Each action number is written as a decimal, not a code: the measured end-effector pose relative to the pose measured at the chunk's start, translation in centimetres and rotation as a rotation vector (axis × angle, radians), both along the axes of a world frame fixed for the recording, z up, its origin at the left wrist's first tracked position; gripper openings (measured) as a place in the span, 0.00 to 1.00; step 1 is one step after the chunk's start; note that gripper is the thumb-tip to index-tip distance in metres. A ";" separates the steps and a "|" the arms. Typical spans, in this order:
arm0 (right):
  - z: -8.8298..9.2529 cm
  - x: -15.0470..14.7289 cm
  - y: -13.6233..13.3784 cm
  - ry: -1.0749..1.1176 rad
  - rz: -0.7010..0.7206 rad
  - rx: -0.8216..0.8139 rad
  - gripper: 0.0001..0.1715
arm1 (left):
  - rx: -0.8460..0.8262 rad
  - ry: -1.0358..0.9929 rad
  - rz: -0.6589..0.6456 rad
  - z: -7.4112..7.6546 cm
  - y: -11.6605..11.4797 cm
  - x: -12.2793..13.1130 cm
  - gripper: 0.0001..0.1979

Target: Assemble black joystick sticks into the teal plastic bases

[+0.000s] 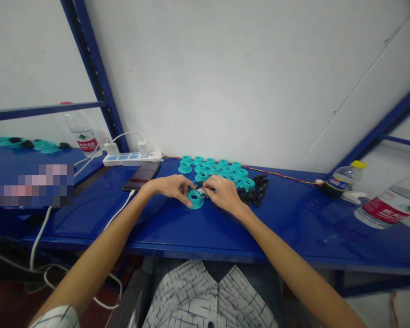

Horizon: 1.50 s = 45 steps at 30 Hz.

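On the blue table, a teal plastic flanged ring (195, 206) stands between the two hands. My left hand (173, 186) is curved around its left side, thumb at the near edge and fingers behind it. My right hand (222, 190) is just right of the ring, its fingertips pinched together beside a small shiny silvery bit (201, 191). Whatever lies between those fingertips is too small to name. Behind the hands sit several more teal rings (215, 169) in rows. A heap of small black plastic parts (259, 187) lies right of my right hand.
A phone (141, 176) on a white cable and a power strip (133, 158) lie to the left. At right stand a yellow-capped bottle (343, 178) and a large water bottle (389, 205). A thin wire (276, 172) runs along the wall (242, 82).
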State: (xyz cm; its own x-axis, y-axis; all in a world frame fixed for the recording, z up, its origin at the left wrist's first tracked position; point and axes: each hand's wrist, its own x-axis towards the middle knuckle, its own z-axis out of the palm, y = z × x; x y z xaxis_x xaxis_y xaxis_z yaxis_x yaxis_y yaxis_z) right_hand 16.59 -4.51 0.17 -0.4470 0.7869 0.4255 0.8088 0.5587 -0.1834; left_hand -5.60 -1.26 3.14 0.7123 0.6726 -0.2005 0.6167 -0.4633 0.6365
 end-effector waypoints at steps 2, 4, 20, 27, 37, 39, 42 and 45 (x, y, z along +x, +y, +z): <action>0.0 0.0 0.0 -0.011 0.009 -0.007 0.11 | 0.004 0.008 -0.005 0.1 0.0 -0.1 0.32; -0.1 -0.1 -0.1 -0.010 0.017 -0.010 0.11 | 0.013 0.019 -0.008 0.1 0.0 -0.1 0.33; 0.2 0.2 0.5 0.229 -0.027 -0.080 0.11 | 0.023 0.034 -0.001 0.3 -0.2 0.0 0.35; -0.2 0.4 1.1 0.329 -0.096 -0.098 0.09 | 0.041 0.054 -0.006 0.6 -0.3 0.1 0.35; 0.2 0.6 1.1 0.362 -0.056 0.023 0.09 | 0.058 0.028 -0.007 1.0 -0.5 0.0 0.33; 0.3 0.6 1.0 0.355 -0.022 0.055 0.10 | 0.057 0.016 -0.012 0.9 -0.5 0.0 0.32; 0.3 0.5 0.8 0.377 0.052 0.014 0.10 | 0.053 0.012 -0.026 0.4 -0.2 0.0 0.31; 0.2 0.1 0.4 0.387 0.115 -0.054 0.08 | 0.038 -0.008 -0.023 -0.2 0.2 0.1 0.30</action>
State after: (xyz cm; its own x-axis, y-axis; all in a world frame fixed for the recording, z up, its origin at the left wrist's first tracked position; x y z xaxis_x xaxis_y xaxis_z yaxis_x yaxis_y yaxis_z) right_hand 16.69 -4.11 0.38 -0.3482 0.7667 0.5394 0.6071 0.6228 -0.4935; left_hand -5.48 -1.11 2.90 0.7291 0.6632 -0.1690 0.6003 -0.5011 0.6233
